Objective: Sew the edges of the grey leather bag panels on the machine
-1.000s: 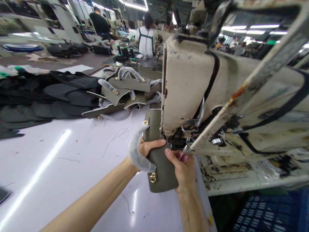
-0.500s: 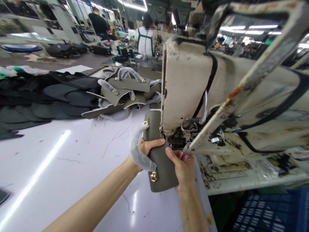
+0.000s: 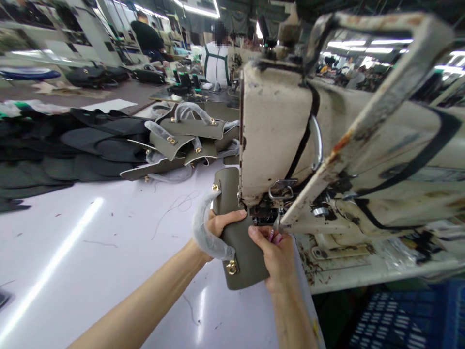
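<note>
An olive-grey leather bag panel (image 3: 241, 247) lies under the head of a sewing machine (image 3: 278, 131), its far right edge at the needle area. Gold fittings join a plastic-wrapped handle (image 3: 203, 225) to the panel. My left hand (image 3: 220, 225) reaches through the handle and grips the panel, thumb stretched over the top towards the presser foot. At the panel's right edge my right hand (image 3: 274, 252) pinches the leather, thumb on top. Small scissors with pink handles (image 3: 276, 232) are tucked in the fingers of that same hand. The needle itself is hidden.
Several similar handled panels (image 3: 189, 140) are heaped behind the work. Dark flat pieces (image 3: 72, 145) are piled at the left on the white table (image 3: 119, 261). A rusty metal bar (image 3: 348, 140) slants across the machine. A blue crate (image 3: 395, 315) sits lower right. People work farther back.
The view has shifted slightly, so the machine sits a little farther left in the picture. Both hands keep the same grip, and the panel has barely moved against the machine.
</note>
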The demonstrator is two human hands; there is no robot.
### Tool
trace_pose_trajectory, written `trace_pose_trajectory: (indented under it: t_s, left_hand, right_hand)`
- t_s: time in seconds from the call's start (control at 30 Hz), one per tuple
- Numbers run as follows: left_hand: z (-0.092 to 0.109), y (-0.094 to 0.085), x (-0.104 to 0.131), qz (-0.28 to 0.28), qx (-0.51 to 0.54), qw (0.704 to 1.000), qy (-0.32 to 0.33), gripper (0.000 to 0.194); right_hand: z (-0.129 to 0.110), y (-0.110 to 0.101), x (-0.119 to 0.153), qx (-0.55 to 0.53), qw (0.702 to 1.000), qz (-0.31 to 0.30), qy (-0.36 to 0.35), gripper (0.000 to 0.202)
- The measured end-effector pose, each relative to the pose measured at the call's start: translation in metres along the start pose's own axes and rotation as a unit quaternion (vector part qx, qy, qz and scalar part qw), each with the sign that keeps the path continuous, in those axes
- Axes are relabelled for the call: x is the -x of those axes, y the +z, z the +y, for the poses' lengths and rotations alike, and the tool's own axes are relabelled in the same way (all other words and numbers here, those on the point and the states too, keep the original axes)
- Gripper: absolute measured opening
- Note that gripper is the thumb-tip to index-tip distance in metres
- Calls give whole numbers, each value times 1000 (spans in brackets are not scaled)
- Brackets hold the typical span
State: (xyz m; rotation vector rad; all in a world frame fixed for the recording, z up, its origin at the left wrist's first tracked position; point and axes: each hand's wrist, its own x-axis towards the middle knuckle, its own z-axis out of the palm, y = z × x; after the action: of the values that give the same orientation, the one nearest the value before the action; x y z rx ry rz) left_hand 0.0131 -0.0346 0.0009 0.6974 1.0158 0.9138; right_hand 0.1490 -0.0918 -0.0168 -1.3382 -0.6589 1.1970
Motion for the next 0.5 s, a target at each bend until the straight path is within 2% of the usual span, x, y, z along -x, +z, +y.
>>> trace_pose_trajectory:
  t_s: [0.13, 0.2, 0.33, 0.43, 0.5]
  left_hand:
    - [-7, -8, 2, -55, 10, 998, -31, 45]
    - [-12, -5, 6, -44, 31, 998, -31, 47]
    - [-29, 17, 19, 55, 92, 994, 11, 54]
    - [-43, 36, 27, 133, 148, 978, 61, 57]
    - [-49, 45, 29, 179, 168, 967, 68, 60]
  right_hand:
    - [-1, -12, 6, 120, 990, -36, -64, 29]
    - [-3, -20, 6, 168, 982, -38, -83, 31]
    - [-16, -39, -6, 227, 966, -78, -92, 32]
    - [-29, -51, -19, 260, 953, -121, -93, 30]
    - [-37, -57, -25, 279, 944, -142, -99, 29]
